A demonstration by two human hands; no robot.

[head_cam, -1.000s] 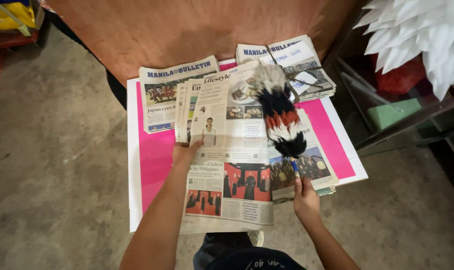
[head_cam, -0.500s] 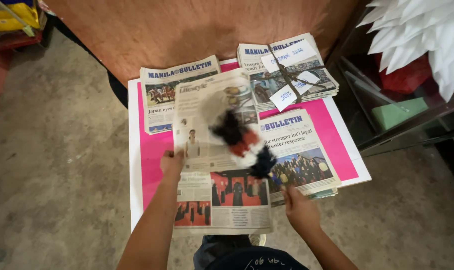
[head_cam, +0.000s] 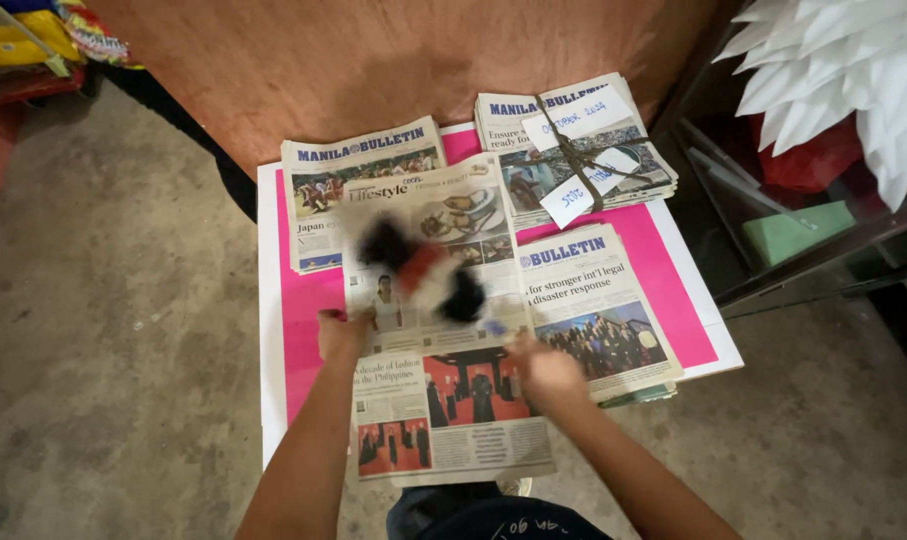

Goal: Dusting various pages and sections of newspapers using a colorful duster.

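Left hand: the left hand (head_cam: 342, 335) is lying at centre-left of the frame, fingers curled over the left edge of the open newspaper (head_cam: 444, 330) and pinching it against the pink board (head_cam: 304, 300).
Right hand: the right hand (head_cam: 544, 372) is blurring just right of centre, low on the same newspaper; whether it is gripping the feather duster's handle or lying open cannot be told.
Feather duster: a black, red and white feather duster (head_cam: 424, 270) is smearing across the middle of the frame, over the upper half of the open newspaper, too blurred to show its outline.
Open newspaper: it is lying unfolded down the centre of the board, its lower end hanging past the board's near edge.
Folded newspaper, right: a folded newspaper (head_cam: 599, 310) is lying just beside the open one, partly overlapped by it.
Folded newspaper, upper left: another folded newspaper (head_cam: 319, 205) is resting at the board's far-left corner.
Tied bundle: a string-tied newspaper bundle (head_cam: 574, 150) with paper slips is sitting at upper right of the board.
Surroundings: white paper petals (head_cam: 834, 70) are filling the upper right corner of the frame.
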